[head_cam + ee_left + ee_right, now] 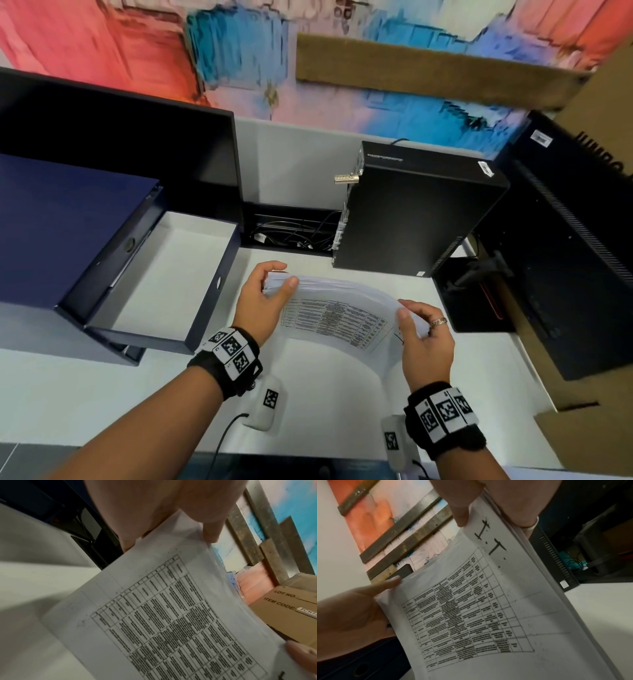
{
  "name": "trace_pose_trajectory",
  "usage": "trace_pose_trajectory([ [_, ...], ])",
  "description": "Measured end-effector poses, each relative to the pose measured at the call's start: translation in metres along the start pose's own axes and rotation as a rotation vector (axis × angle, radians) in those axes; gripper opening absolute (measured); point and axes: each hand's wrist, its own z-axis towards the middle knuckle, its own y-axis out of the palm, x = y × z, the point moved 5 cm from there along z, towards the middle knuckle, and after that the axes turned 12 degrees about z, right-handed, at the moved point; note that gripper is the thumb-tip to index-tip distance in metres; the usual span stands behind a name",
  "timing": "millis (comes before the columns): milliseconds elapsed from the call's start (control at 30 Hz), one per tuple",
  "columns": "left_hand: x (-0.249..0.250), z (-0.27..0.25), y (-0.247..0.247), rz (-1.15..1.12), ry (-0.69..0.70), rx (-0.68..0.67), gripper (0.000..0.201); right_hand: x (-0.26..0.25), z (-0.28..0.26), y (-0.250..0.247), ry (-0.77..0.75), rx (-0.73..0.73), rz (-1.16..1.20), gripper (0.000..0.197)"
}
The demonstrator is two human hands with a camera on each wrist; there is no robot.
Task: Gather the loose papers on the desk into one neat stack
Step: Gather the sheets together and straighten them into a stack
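— Between the two hands, above the white desk top (102, 394), is the bundle of white printed paper sheets (339, 318). Do you see how it is held?

— Yes. The left hand (263, 301) pinches one short end, with the thumb on top and the fingers curled under. The right hand (424, 339) pinches the other end in the same way. The bundle bends in an arch between them, and the top sheet shows a printed table.

— Is it one neat stack already?

— I judge not yet. At the left hand's end the edges look fanned, and the right wrist view shows the sheets stepped a little along the side. I see no other loose sheet on the desk, so squaring the edges seems to be what is left.

— What can go wrong now?

— If one pinch becomes loose while the bundle is bent, the inner sheets can slide out and scatter on the desk. If the hands push toward each other more, the arch can crease the paper.

— And the things around?

— Just left of the left hand stands an open dark blue box file (161, 274), and beyond the right hand a black computer case (418, 212). Tapping the bundle carelessly could catch a corner on either one and fold it.
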Motion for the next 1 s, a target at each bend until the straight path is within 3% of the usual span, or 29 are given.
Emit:
trace_pose_trajectory([
  [100, 0.004, 0.005, 0.002, -0.006, -0.015, 0.038, 0.018, -0.001, 0.001, 0.001, -0.039, -0.015, -0.014, 0.009],
  [433, 0.006, 0.009, 0.006, 0.001, -0.040, 0.069, 0.009, -0.004, 0.001, 0.004, -0.105, -0.014, -0.107, 0.010],
  [600, 0.007, 0.010, 0.003, -0.060, -0.068, 0.099, 0.013, -0.015, -0.004, 0.006, -0.370, -0.101, -0.315, 0.019],
  [733, 0.005, 0.014, 0.002, -0.085, -0.101, 0.126, 0.015, -0.015, -0.006, 0.006, -0.445, -0.141, -0.377, 0.022],
  [1000, 0.007, 0.016, 0.004, -0.030, -0.072, 0.137, 0.004, -0.009, -0.009, 0.010, -0.438, -0.228, -0.532, 0.034],
])
